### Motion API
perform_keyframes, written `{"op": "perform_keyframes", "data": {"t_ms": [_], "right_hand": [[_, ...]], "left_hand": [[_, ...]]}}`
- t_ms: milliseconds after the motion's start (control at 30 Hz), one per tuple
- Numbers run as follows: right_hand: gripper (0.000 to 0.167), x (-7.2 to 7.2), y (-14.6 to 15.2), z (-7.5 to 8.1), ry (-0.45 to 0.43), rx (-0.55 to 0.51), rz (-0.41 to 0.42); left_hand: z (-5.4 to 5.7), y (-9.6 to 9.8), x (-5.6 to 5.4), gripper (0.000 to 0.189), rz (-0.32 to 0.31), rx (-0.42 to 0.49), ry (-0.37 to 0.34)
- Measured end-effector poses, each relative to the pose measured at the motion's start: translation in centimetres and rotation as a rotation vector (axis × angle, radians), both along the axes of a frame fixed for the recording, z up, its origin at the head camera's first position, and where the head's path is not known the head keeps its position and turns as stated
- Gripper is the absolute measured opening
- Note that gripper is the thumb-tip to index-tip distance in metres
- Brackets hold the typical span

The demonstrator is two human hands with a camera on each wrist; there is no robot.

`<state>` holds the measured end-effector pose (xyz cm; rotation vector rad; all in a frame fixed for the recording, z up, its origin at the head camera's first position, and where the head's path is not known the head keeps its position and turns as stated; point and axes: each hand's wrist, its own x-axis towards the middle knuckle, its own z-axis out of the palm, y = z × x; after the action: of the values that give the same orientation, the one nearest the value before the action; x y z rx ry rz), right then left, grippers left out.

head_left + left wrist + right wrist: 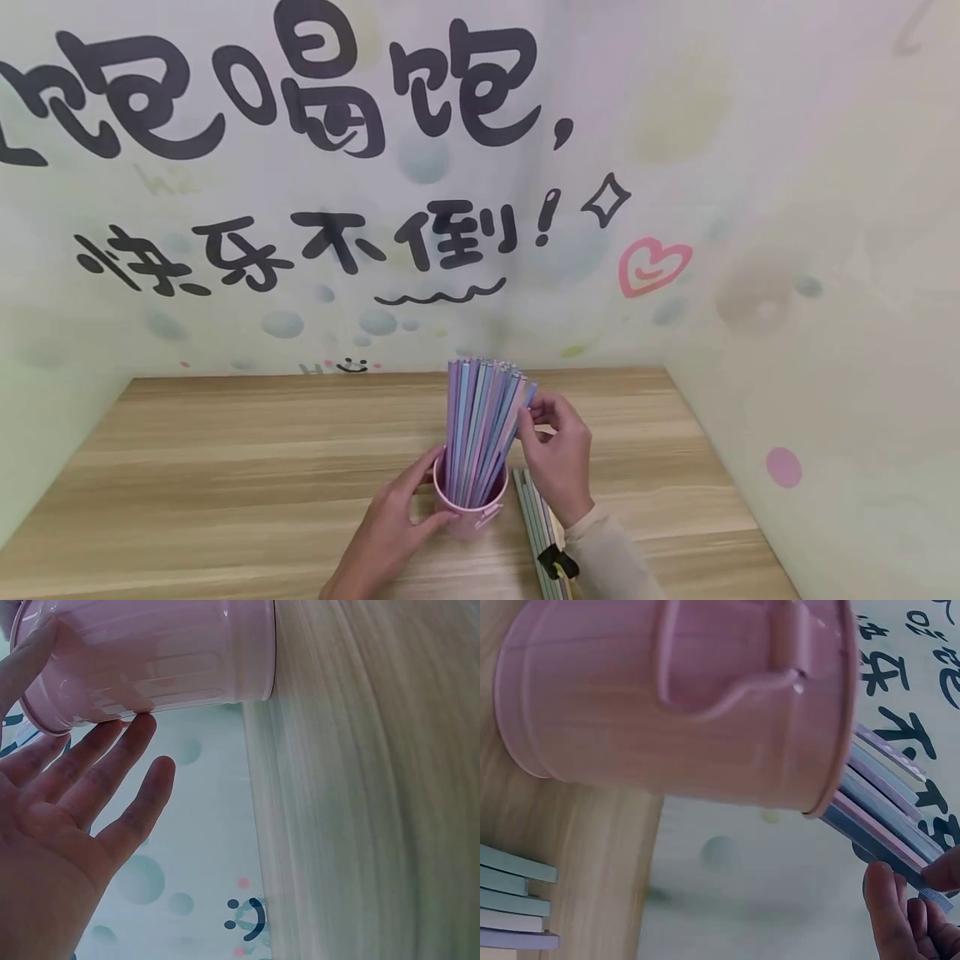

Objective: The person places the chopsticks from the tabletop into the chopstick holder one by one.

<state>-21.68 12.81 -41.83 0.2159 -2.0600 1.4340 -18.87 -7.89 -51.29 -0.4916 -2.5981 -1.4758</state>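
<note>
A pink bucket [471,518] with a wire-like side handle stands upright on the wooden table. In it, several slim pencil-like sticks [480,433] in purple, blue and pink lean toward the right. My left hand [393,521] holds the bucket from the left, thumb on the near side and fingers on the far side; in the left wrist view its little finger is off the wall. Near the top of the bunch, my right hand [558,450] pinches a blue pencil-like stick [881,851], whose lower end is hidden inside the bucket.
More sticks [531,517], mostly pale green, lie on the table right of the bucket, partly under my right forearm. A small black and yellow piece [558,562] shows there. Printed walls [480,325] border the tabletop [225,483] at the back and sides.
</note>
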Motion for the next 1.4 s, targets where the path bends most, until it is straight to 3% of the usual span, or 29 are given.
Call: {"op": "perform_keyframes", "data": {"t_ms": [233,400,567,933,1133,1400], "right_hand": [[0.006,0.2,0.1,-0.4,-0.019,-0.045,0.024],[0.007,-0.5,1.5,-3.2,-0.108,-0.067,0.013],[0.007,-0.7,3.3,-5.8,-0.253,-0.011,-0.011],[0.008,0.1,5.9,-8.6,-0.612,0.239,0.009],[0.009,0.6,6.8,-10.0,-0.645,0.375,0.023],[0.011,1.5,7.4,-11.4,-0.652,0.408,0.066]], "left_hand": [[-0.2,-0.1,0.1,0.089,0.004,0.006,0.001],[-0.2,0.0,0.0,0.089,0.001,0.005,0.007],[-0.2,0.0,0.0,0.090,0.001,0.005,0.008],[-0.2,0.1,0.0,0.091,0.008,-0.004,0.026],[-0.3,0.0,-0.1,0.092,0.003,-0.004,0.038],[-0.3,0.0,-0.1,0.092,0.005,0.000,0.012]]}}
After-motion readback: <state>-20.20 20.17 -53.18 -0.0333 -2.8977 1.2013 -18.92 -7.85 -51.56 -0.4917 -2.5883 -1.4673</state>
